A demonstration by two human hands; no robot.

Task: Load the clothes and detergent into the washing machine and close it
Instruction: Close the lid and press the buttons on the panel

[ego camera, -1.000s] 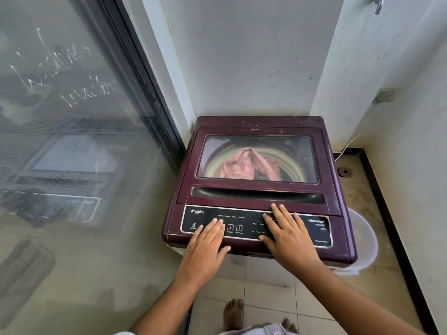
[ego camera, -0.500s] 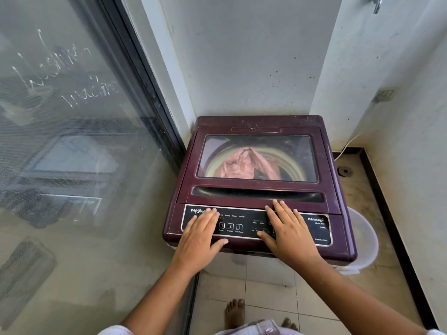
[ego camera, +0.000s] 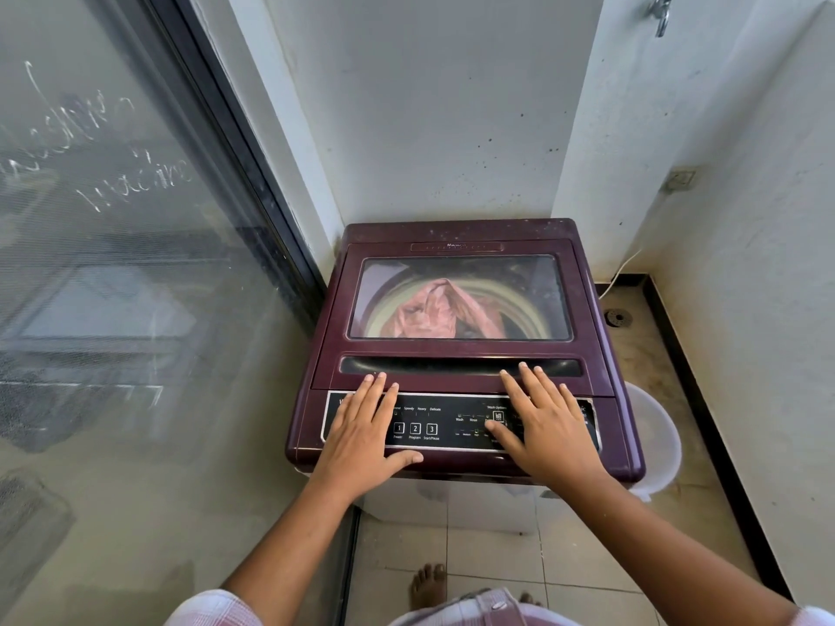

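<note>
resting flat and unclenched on the control panel (ego camera: 452, 422), left hand (ego camera: 361, 431) and right hand (ego camera: 549, 426) touch the shut lid (ego camera: 461, 354) just beyond.

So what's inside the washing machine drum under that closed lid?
Through the lid's window, pink cloth lies bunched in the drum, with something dark beside it. Detergent and anything beneath the cloth cannot be seen.
</note>
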